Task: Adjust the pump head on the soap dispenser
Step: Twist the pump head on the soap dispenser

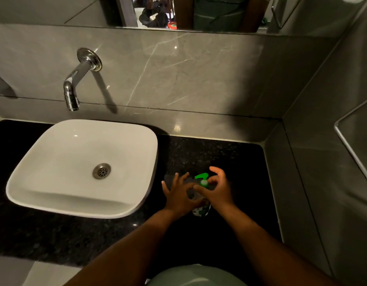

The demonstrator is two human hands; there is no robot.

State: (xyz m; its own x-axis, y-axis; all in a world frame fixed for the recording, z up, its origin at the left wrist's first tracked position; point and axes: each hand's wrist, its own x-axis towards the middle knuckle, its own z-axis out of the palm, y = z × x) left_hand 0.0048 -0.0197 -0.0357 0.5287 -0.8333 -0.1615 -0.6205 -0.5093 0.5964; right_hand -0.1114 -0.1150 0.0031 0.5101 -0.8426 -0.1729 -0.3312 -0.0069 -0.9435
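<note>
A clear soap dispenser [201, 210] with a bright green pump head [202, 177] stands upright on the black granite counter [230, 153], right of the basin. The pump's spout points left and away from me. My left hand [179, 198] rests against the bottle's left side with fingers spread, the thumb across the bottle's body. My right hand [218, 187] is at the pump's right side, thumb and forefinger curled close around the green collar; whether they pinch it is hard to tell. Most of the bottle is hidden by both hands.
A white square basin [44, 195] with a metal drain [101, 171] sits on the counter at left. A chrome wall spout [72, 93] hangs over it. Grey stone walls close in behind and at right, with a mirror [209, 13] above.
</note>
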